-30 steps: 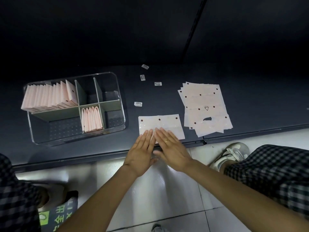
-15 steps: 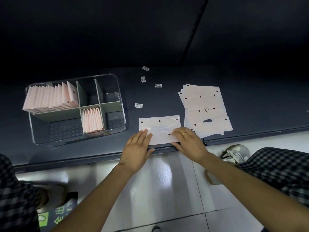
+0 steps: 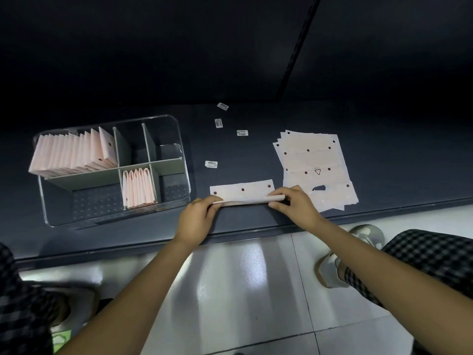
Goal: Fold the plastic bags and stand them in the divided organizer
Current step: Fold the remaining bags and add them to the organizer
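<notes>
Left grip: my left hand (image 3: 197,217) pinches the left end of the plastic bag (image 3: 243,193) at its near edge, fingers curled over the fold.
Right grip: my right hand (image 3: 294,204) pinches the right end of the same near edge, thumb underneath as far as I can make out.
Bag: it lies on the dark bench (image 3: 230,149) between my two grips, its near edge lifted and rolled toward the far edge; the far half lies flat, dark dots showing.
Stack: the unfolded bags (image 3: 313,160) lie just right of my right grip, the nearest corner almost touching the knuckles.
Organizer: the clear divided organizer (image 3: 179,139) sits left of my left grip, apart from it; folded bags (image 3: 74,155) stand in its far-left compartment, a smaller row (image 3: 139,188) in the near middle one.
Labels: four small stickers (image 3: 211,164) lie on the bench beyond both grips.
</notes>
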Demonstrator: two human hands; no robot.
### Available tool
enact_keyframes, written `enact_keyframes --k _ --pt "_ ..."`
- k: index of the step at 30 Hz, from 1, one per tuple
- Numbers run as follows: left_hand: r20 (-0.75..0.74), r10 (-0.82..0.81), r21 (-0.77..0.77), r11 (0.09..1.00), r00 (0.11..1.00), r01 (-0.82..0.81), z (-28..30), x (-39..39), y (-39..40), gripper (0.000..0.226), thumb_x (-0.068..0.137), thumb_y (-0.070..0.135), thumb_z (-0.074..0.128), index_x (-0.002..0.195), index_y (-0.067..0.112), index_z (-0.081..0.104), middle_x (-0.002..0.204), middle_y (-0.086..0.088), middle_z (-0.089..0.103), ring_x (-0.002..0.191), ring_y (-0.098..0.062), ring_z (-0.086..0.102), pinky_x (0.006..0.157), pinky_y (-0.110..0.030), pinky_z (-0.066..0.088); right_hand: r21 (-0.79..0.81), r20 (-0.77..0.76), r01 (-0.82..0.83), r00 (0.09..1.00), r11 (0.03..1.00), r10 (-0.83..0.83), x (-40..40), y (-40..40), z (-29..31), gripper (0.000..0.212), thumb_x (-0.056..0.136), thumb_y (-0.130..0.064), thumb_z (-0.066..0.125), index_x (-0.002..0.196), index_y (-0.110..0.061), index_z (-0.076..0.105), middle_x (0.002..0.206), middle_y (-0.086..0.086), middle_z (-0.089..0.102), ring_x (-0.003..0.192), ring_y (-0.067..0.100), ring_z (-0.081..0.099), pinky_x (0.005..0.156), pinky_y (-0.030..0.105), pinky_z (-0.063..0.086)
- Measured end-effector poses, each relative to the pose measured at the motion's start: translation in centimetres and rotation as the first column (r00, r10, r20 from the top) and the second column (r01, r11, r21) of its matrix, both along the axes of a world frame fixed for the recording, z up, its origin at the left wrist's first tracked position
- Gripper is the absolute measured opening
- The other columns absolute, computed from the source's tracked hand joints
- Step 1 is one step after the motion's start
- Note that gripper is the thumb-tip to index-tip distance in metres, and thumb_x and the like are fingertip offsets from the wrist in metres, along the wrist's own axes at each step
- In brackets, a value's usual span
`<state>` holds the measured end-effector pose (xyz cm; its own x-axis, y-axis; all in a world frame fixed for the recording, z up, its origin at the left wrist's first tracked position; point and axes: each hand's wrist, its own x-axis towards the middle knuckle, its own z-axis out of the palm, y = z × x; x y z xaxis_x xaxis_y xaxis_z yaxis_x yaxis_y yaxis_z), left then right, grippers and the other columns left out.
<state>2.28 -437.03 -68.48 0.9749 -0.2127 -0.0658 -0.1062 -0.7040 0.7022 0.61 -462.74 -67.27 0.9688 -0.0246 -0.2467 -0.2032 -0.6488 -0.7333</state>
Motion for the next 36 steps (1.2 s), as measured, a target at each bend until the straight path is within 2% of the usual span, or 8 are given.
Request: enact_keyframes --k 4,7,12,16,22,27,31,36 --pt "-0.121 0.067 -0.021 0.997 0.990 -0.070 0.2 1.2 -0.8 0.022 0.098 0.023 0.047 0.107 0.012 0.065 0.096 -0.014 0.070 0.091 -0.036 0.061 0.073 -0.035 0.042 0.092 -0.110 0.224 0.971 0.970 -0.214 1.7 0.6 0.1 0.029 0.083 -0.021 0.071 0.066 -0.022 0.048 0.058 -0.010 0.054 0.058 0.005 0.047 0.056 0.013 0.035" --pt "-0.144 0.156 0.012 0.988 0.977 -0.156 0.9 1.0 -1.8 0.025 0.098 0.020 0.045 0.120 0.013 0.055 0.107 -0.014 0.066 0.100 -0.036 0.057 0.079 -0.038 0.046 -0.040 -0.142 0.266 0.953 0.963 -0.269 3.0 1.0 -0.4 0.031 0.087 -0.028 0.066 0.066 -0.014 0.048 0.063 0.002 0.052 0.065 0.017 0.045 0.058 0.024 0.034" --pt "0.263 -0.077 0.183 0.983 0.962 0.028 1.0 -1.7 -4.3 0.053 0.089 0.013 0.060 0.138 0.003 0.041 0.146 -0.017 0.038 0.137 -0.034 0.033 0.116 -0.043 0.022 -0.127 -0.192 0.288 0.932 0.949 -0.308 4.2 1.3 -1.0 0.034 0.087 -0.031 0.065 0.082 0.002 0.063 0.081 0.015 0.062 0.080 0.026 0.055 0.067 0.025 0.036" --pt "0.044 -0.345 0.458 0.841 0.938 0.288 -1.0 -2.6 -5.4 0.073 0.099 0.046 0.031 0.150 0.006 -0.002 0.158 -0.010 -0.008 0.145 -0.024 -0.012 0.115 -0.034 -0.016 -0.165 -0.204 0.295 0.923 0.941 -0.326 4.8 1.5 -1.1 0.030 0.086 -0.032 0.067 0.084 -0.002 0.067 0.082 0.007 0.061 0.080 0.022 0.054 0.074 0.026 0.040" --pt "-0.058 -0.363 0.606 0.727 0.930 0.322 -2.7 -2.3 -4.5 0.085 0.091 0.066 0.014 0.145 0.011 -0.021 0.154 -0.014 -0.023 0.143 -0.028 -0.021 0.115 -0.037 -0.016 -0.280 -0.141 0.278 0.935 0.919 -0.325 4.3 2.7 0.0 0.025 0.089 -0.034 0.061 0.093 -0.009 0.063 0.098 0.010 0.068 0.098 0.030 0.059 0.083 0.034 0.046" --pt "-0.084 -0.364 0.602 0.723 0.927 0.338 -2.6 -2.1 -4.7 0.084 0.092 0.065 0.017 0.141 0.011 -0.025 0.145 -0.013 -0.034 0.138 -0.029 -0.029 0.114 -0.039 -0.017 -0.512 0.380 0.119 0.920 0.850 0.100 0.6 6.7 0.5 0.040 0.091 -0.026 0.055 0.127 -0.009 0.053 0.133 0.010 0.052 0.120 0.029 0.048 0.103 0.037 0.037" --pt "-0.112 -0.386 0.570 0.730 0.916 0.378 -2.3 -2.1 -4.4 0.078 0.096 0.055 0.020 0.138 0.013 -0.031 0.150 -0.013 -0.032 0.130 -0.026 -0.040 0.112 -0.037 -0.021 -0.456 0.062 -0.338 0.911 0.823 0.409 -0.8 8.4 -0.7 0.061 0.100 -0.038 0.036 0.149 -0.008 0.016 0.158 0.007 0.013 0.146 0.017 0.008 0.120 0.030 0.002" --pt "-0.103 -0.414 0.605 0.696 0.904 0.387 -2.0 -1.9 -4.1 0.083 0.093 0.063 0.016 0.143 0.011 -0.024 0.148 -0.013 -0.033 0.135 -0.028 -0.034 0.114 -0.038 -0.017 -0.606 -0.087 -0.422 0.877 0.674 0.472 -1.1 5.0 -1.9 0.069 0.099 -0.050 0.024 0.150 -0.010 -0.001 0.159 0.003 -0.006 0.146 0.013 -0.009 0.119 0.031 -0.009"
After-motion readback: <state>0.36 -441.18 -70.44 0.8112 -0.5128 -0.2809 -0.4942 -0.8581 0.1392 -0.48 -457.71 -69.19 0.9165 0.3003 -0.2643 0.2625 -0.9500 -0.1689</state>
